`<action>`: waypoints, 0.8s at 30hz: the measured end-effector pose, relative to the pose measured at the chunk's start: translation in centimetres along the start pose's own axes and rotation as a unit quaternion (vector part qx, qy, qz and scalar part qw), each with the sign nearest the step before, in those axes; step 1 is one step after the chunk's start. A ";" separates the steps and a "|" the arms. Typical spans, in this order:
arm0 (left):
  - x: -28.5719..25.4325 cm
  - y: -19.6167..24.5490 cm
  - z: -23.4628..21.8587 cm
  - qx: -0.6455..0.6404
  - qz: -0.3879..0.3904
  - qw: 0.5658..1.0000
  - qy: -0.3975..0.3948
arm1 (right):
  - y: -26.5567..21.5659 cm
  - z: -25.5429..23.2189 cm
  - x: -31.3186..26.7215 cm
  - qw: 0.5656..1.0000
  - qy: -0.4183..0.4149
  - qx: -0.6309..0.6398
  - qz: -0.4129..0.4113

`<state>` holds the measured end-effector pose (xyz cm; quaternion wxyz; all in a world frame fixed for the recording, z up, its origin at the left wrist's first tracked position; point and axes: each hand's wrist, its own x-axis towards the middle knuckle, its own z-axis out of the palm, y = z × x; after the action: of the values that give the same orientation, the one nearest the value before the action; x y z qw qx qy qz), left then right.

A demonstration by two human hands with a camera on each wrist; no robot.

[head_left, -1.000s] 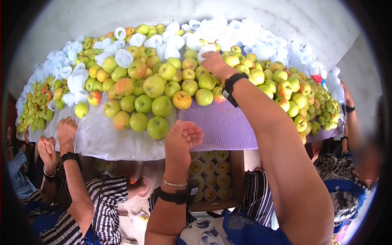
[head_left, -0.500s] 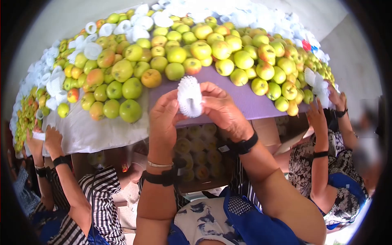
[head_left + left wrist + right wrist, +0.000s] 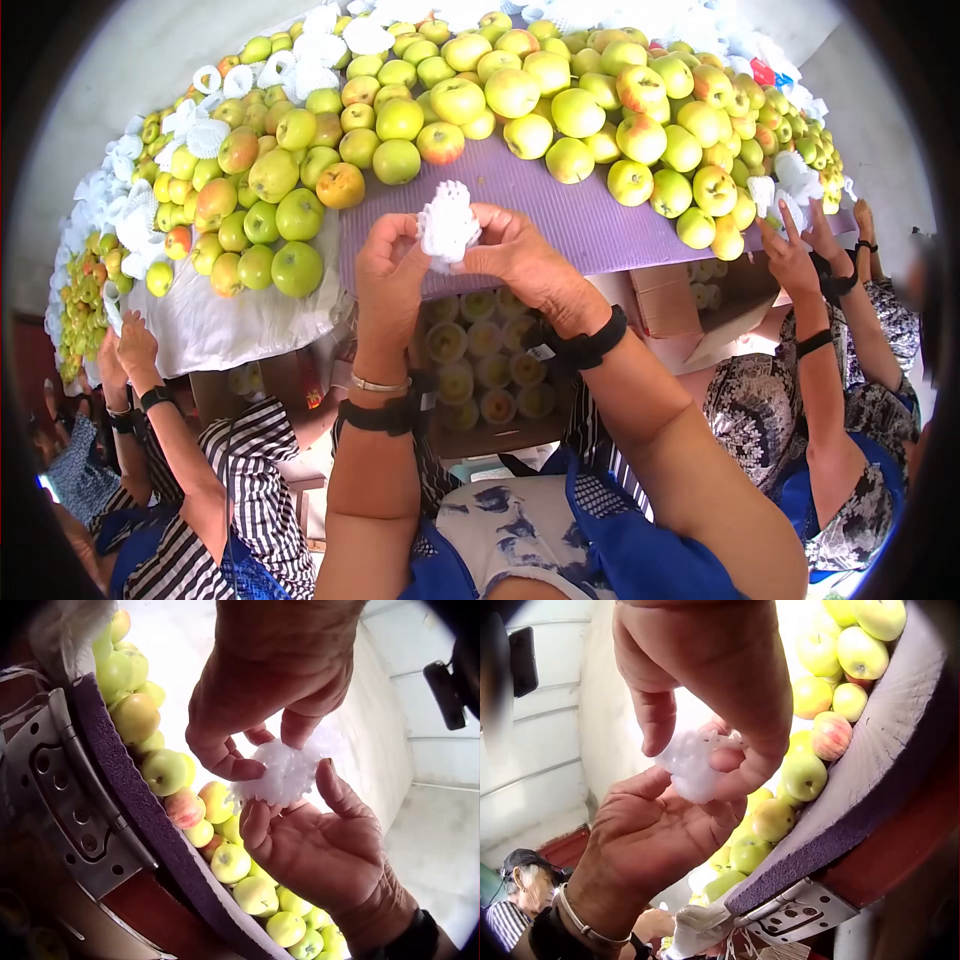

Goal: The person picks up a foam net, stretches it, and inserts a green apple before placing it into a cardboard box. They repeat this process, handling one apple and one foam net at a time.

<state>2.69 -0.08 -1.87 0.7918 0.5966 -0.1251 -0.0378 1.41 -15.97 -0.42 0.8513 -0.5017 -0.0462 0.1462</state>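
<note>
A white foam fruit net is held up in front of the purple-covered table edge, between both hands. My left hand pinches its left side with thumb and fingers. From the other side my right hand pinches it too. In the left wrist view the foam net looks bunched, with a knobbly edge. The right wrist view has the fingertips of both hands around the net, its far side hidden behind them. Beyond the hands lie yellow-green apples, some blushed red.
More foam nets lie among and behind the apples. Below the table edge stands a cardboard box holding apples in white nets. Other people's hands work at left and right. A metal hinge shows under the purple-padded edge.
My right hand has come back from the pile with a foam net, and my left hand has taken hold of it too. Since half a second ago the net looks more bunched between the fingers.
</note>
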 end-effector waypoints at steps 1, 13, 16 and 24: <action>0.1 -0.3 0.2 0.048 0.041 0.998 0.028 | 0.0 -0.2 0.0 1.000 0.020 -0.013 -0.016; -0.4 -0.2 4.4 0.386 0.348 0.846 0.118 | -0.6 -2.5 0.6 0.806 0.316 -0.361 -0.348; -0.8 -0.6 4.1 0.122 0.131 0.967 0.179 | 0.3 -3.2 0.8 0.809 0.256 -0.346 -0.400; -1.4 -0.2 4.5 0.195 0.200 0.953 0.115 | -0.7 -1.9 0.4 0.870 0.344 -0.265 -0.234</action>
<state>0.29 -4.04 -1.11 0.6604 0.7024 -0.1547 0.2157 2.35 -17.78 -0.80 0.6576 -0.7018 0.0963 -0.2566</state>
